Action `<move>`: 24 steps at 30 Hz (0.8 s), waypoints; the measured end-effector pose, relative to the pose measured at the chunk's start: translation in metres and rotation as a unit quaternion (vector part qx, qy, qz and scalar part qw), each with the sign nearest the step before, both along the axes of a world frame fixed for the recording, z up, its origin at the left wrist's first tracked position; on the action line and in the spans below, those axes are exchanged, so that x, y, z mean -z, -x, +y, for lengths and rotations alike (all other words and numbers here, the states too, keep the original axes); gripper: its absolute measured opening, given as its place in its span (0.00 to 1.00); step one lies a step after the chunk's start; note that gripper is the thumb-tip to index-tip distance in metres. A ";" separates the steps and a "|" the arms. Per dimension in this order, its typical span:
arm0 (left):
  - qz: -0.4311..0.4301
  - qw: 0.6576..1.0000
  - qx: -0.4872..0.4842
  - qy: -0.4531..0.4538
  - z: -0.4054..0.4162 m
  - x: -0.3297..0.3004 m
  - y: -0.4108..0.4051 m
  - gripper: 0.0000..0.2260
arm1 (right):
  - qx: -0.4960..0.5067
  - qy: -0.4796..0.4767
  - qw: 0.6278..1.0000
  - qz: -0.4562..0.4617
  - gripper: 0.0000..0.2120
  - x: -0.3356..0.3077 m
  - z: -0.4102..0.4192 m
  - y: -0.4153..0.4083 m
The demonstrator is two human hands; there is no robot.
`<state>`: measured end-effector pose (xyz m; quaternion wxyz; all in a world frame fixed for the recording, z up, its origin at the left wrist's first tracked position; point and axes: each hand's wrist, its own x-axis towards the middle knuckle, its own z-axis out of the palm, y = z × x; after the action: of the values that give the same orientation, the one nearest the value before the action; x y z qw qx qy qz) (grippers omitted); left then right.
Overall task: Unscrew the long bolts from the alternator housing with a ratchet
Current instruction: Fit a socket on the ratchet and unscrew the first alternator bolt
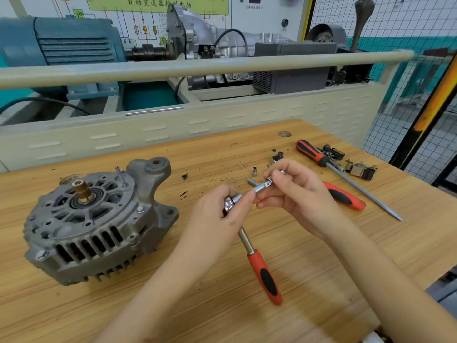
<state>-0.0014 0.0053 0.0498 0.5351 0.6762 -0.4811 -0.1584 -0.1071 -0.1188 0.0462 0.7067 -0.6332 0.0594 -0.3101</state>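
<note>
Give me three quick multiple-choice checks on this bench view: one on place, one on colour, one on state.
1. Where does the alternator sit relative to the hands?
A. To their left
B. To their right
C. Beneath them

2. What colours is the ratchet handle?
A. Blue and yellow
B. Red and black
C. Plain steel

3. What is the ratchet doing?
A. Lying on the table
B. Fitted on a housing bolt
C. Held clear of the alternator

Answers: 1 A, it lies at the bench's left. 2 B, the grip shows both. 3 C, the left hand holds its head while the right hand pinches the extension bar.
</note>
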 end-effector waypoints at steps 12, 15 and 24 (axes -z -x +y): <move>-0.087 0.994 -0.065 -0.013 0.006 0.002 -0.003 0.15 | 0.034 -0.009 0.999 0.038 0.10 0.000 0.017 -0.009; -0.097 0.993 -0.069 -0.013 0.007 0.003 -0.003 0.16 | 0.031 -0.010 0.998 0.060 0.11 -0.005 0.019 -0.009; -0.014 0.998 -0.050 -0.028 0.008 0.005 -0.007 0.18 | 0.064 0.038 0.993 0.087 0.10 -0.012 0.032 -0.017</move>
<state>0.0058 0.0130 0.0449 0.5163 0.7161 -0.4499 -0.1350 -0.0906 -0.0864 0.0583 0.6529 -0.6793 0.1493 -0.3001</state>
